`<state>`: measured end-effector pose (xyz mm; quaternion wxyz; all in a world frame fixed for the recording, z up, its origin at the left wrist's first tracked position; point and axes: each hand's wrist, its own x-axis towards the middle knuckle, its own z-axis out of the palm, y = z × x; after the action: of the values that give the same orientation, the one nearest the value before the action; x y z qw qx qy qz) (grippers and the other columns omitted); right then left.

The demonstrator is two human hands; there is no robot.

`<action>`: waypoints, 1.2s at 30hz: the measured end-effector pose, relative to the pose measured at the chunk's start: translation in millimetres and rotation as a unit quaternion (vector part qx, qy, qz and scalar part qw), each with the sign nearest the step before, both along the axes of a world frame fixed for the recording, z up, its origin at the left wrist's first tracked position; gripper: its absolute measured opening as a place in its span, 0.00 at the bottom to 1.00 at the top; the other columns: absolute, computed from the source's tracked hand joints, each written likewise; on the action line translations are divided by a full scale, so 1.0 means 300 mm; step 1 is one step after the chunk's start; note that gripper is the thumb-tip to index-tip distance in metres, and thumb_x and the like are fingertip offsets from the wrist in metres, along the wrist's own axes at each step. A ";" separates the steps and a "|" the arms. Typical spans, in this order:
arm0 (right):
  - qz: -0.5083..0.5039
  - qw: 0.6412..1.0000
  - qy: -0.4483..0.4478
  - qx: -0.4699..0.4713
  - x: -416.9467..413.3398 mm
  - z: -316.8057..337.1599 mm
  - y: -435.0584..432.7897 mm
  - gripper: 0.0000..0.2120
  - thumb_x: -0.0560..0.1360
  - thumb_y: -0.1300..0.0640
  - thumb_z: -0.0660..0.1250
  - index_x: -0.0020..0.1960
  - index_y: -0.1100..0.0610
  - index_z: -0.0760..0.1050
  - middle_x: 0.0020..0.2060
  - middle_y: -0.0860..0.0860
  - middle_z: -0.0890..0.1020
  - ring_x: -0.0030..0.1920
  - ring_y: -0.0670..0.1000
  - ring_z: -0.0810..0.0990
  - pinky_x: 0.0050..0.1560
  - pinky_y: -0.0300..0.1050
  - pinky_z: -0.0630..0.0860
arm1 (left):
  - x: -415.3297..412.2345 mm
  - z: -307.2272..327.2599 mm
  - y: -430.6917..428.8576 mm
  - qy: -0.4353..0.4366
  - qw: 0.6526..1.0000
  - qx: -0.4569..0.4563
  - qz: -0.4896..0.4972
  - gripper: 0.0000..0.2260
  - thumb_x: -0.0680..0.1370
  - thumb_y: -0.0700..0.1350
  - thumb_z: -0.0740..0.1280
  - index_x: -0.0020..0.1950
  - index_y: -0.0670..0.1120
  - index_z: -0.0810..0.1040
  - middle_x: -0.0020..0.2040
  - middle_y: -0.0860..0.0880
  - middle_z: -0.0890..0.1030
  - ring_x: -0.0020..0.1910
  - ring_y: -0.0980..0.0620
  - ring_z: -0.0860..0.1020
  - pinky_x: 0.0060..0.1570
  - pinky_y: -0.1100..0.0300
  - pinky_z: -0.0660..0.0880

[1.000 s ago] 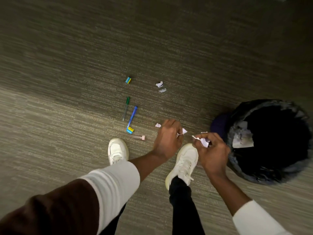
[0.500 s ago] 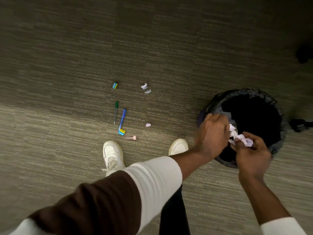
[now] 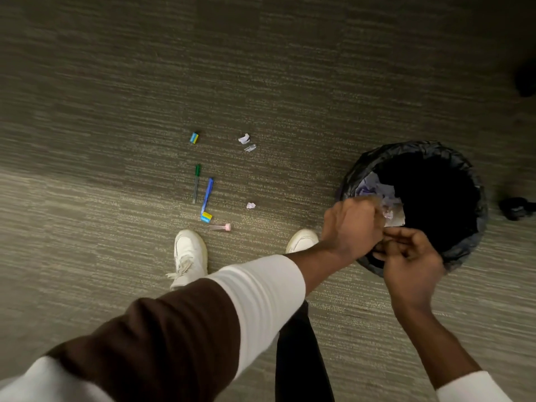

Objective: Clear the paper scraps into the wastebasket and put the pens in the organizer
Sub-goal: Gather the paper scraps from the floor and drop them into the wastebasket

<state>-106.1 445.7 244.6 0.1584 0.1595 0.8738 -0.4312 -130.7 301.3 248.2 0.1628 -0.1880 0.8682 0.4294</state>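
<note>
The wastebasket [image 3: 467, 181] with a black liner stands on the carpet at the right, with crumpled paper [image 3: 374, 185] inside against its near wall. My left hand [image 3: 351, 224] is curled and blurred over the near rim; a pale scrap shows at its fingertips, and I cannot tell if it is held. My right hand [image 3: 409, 256] is beside it over the rim, fingers loosely apart, no paper visible in it. On the floor lie a green pen [image 3: 196, 184], a blue pen [image 3: 207, 194] and three paper scraps [image 3: 244, 138] [image 3: 250, 147] [image 3: 251, 205].
Two small yellow-and-blue blocks [image 3: 194, 137] [image 3: 206, 217] and a pink-capped clear piece [image 3: 221, 227] lie near the pens. My white shoes [image 3: 190, 253] [image 3: 301, 240] stand just below them. Dark objects [image 3: 516, 208] [image 3: 526, 79] sit at the right edge. No organizer is in view.
Both hands carried white scraps from the floor near my shoes to over the wastebasket. The paper seen in my right hand half a second ago is no longer visible there.
</note>
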 end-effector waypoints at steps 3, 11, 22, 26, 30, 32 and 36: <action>0.059 0.998 -0.021 -0.021 0.033 -0.003 -0.091 0.10 0.78 0.67 0.68 0.49 0.53 0.81 0.39 0.53 0.87 0.40 0.56 0.88 0.44 0.63 0.86 | 0.036 -0.015 -0.072 -0.013 1.000 -0.003 0.028 0.05 0.79 0.47 0.67 0.52 0.50 0.83 0.51 0.47 0.86 0.49 0.41 0.84 0.49 0.50 0.80; 0.318 0.942 -0.088 0.069 0.089 -0.192 -0.388 0.10 0.73 0.66 0.71 0.46 0.52 0.79 0.39 0.48 0.85 0.39 0.52 0.85 0.42 0.54 0.84 | 0.262 -0.183 -0.390 -0.135 0.985 -0.046 0.093 0.05 0.80 0.48 0.68 0.52 0.52 0.84 0.50 0.47 0.87 0.49 0.42 0.84 0.47 0.53 0.79; 0.422 0.877 -0.168 0.158 0.146 -0.735 -0.768 0.15 0.71 0.54 0.81 0.54 0.46 0.80 0.49 0.52 0.86 0.52 0.56 0.86 0.57 0.47 0.82 | 0.668 -0.711 -0.990 -0.198 0.938 -0.221 -0.179 0.18 0.78 0.37 0.68 0.68 0.42 0.73 0.69 0.40 0.75 0.70 0.39 0.73 0.61 0.44 0.80; 0.492 0.845 -0.087 0.191 0.195 -0.894 -0.863 0.22 0.73 0.53 0.80 0.65 0.49 0.79 0.58 0.60 0.82 0.56 0.63 0.84 0.57 0.49 0.80 | 0.723 -0.896 -1.076 -0.129 0.905 -0.246 -0.322 0.24 0.78 0.32 0.67 0.73 0.39 0.69 0.74 0.38 0.69 0.73 0.39 0.71 0.65 0.45 0.79; 0.528 0.821 -0.034 0.215 0.228 -0.982 -0.914 0.24 0.76 0.56 0.75 0.71 0.50 0.77 0.68 0.61 0.76 0.67 0.63 0.78 0.62 0.53 0.80 | 0.741 -1.007 -1.078 -0.105 0.897 -0.248 -0.350 0.26 0.76 0.31 0.70 0.73 0.40 0.69 0.71 0.39 0.70 0.69 0.39 0.73 0.60 0.43 0.82; 0.562 0.792 -0.012 0.239 0.234 -1.015 -0.919 0.23 0.77 0.58 0.74 0.72 0.53 0.75 0.69 0.62 0.74 0.68 0.63 0.76 0.63 0.54 0.80 | 0.740 -1.034 -1.074 -0.101 0.898 -0.254 -0.345 0.26 0.76 0.31 0.70 0.73 0.40 0.70 0.72 0.39 0.69 0.70 0.40 0.72 0.60 0.43 0.82; 0.580 0.778 0.004 0.242 0.212 -1.056 -0.911 0.13 0.80 0.59 0.67 0.64 0.56 0.76 0.63 0.61 0.76 0.61 0.62 0.79 0.58 0.52 0.81 | 0.733 -1.050 -1.068 -0.080 0.897 -0.268 -0.342 0.26 0.76 0.31 0.71 0.73 0.39 0.70 0.74 0.38 0.67 0.72 0.39 0.71 0.66 0.43 0.79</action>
<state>-42.6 172.3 -72.3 0.3313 -0.3464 0.8770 -0.0330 89.1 -19.0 -66.9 0.3115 0.0502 0.9454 0.0815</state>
